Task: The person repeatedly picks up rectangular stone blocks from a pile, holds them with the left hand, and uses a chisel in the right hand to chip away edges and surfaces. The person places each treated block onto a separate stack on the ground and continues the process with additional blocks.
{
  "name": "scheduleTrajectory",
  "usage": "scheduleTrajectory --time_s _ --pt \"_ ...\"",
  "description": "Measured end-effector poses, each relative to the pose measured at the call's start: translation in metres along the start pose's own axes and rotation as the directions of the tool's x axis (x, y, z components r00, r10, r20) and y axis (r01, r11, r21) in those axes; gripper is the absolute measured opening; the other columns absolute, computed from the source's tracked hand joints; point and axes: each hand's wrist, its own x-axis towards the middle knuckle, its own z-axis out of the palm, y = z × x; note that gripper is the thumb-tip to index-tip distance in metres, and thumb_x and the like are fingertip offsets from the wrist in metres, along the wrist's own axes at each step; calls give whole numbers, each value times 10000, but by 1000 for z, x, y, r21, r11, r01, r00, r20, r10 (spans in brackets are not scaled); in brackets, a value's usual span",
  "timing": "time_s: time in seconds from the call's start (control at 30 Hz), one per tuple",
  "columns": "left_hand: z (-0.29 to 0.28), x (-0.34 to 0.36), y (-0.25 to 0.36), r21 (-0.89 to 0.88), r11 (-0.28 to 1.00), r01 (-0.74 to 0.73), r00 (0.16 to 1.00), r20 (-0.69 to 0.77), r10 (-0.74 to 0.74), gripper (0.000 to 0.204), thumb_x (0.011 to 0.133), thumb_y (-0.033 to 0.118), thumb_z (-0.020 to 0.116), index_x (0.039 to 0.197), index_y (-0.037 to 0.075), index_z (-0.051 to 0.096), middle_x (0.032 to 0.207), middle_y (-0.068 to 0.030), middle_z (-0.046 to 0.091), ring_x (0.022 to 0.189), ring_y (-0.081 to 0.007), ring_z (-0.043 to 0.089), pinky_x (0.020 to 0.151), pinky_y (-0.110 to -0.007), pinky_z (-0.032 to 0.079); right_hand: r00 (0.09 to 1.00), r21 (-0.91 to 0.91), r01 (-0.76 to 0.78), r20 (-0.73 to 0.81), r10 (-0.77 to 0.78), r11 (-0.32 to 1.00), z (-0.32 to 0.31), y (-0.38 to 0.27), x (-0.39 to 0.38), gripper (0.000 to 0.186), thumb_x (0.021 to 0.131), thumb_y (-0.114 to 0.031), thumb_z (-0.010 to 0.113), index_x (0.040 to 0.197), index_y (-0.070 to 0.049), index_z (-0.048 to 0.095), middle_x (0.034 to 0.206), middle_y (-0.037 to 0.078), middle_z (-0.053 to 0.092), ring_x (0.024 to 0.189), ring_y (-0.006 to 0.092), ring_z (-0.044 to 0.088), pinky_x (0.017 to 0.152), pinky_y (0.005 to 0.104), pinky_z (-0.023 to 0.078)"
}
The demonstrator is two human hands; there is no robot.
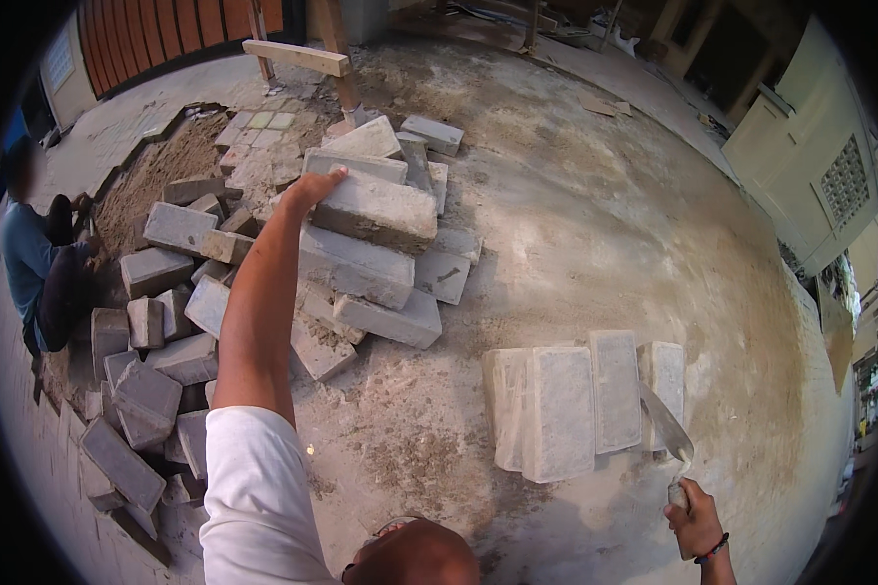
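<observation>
Near right, the right hand has its fingers clenched around one trowel, whose blade touches a row of four pale pavers on the concrete floor. Farther left, the left hand grips one grey paver atop the loose pile.

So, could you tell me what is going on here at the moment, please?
A person is working among grey paving blocks on a sandy concrete floor. Their left hand grips the end of a block on top of a loose pile, while the right hand holds a trowel whose blade touches a neat group of blocks standing together. Another person crouches at the far left.
</observation>
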Motion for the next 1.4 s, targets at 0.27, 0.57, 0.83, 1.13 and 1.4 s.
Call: scheduleTrajectory --time_s 0.27,0.57,0.83,1.13,1.4 --pt "11 -14 15 -141 989 -50 998 18 53 687 735 388 839 1198 -74 627 1186 -241 648 1098 -340 622 922 -406 481 976 119 -206 -52 214 971 2 9 -27 398 846 26 600 1229 50 495 701 59 583 538 120 571 476 285 473" --pt "86 -120 84 234 795 -559 783 -165 600 837 615 182 857 1291 -13 404 1242 -208 522 1147 -420 507 964 -453 449 995 -50 82 -58 -85 995 16 -16 -17 444 845 -110 629 1226 71 490 796 237 649 731 378 675 684 420 525" --pt "91 -268 76 189 616 -764 643 146 752 887 648 133 829 1382 7 348 1289 -217 468 1210 -393 448 1025 -444 396 979 92 168 101 -177 981 31 -77 -13 511 868 -167 615 1267 80 412 887 283 639 842 434 650 739 457 500" --pt "106 -380 -56 116 787 -606 795 128 593 827 641 146 851 1328 -1 415 1243 -213 489 1174 -378 479 1017 -424 397 870 414 330 216 -443 849 158 -115 17 433 898 -185 592 1208 80 445 875 306 643 842 485 631 729 510 484" --pt "141 -443 -153 120 913 -390 901 -154 405 905 600 154 893 1350 -11 413 1224 -203 502 1152 -375 494 995 -433 411 850 449 314 261 -458 837 220 -117 6 465 883 -192 633 1228 71 466 948 315 641 916 488 623 762 494 501"
